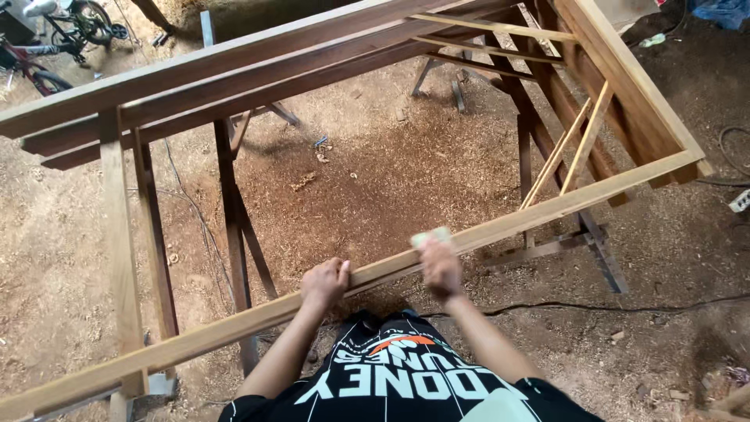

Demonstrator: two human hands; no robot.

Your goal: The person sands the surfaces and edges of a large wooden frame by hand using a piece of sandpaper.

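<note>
You are closing your left hand (324,283) around the near rail (234,324) of the wooden frame (625,86), while your right hand (440,266), further along, is pressing a pale sanding pad (430,235) onto it. Stiff, probably heavy; grip that rail.

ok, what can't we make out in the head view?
- Pale green pad: motion-blurred, and the right hand covers most of it; kind unclear.
- Left hand fingers: curled behind the wooden rail, hidden.
- Bicycle: cut off by the top-left edge.
- Wooden frame: top right cropped.
</note>
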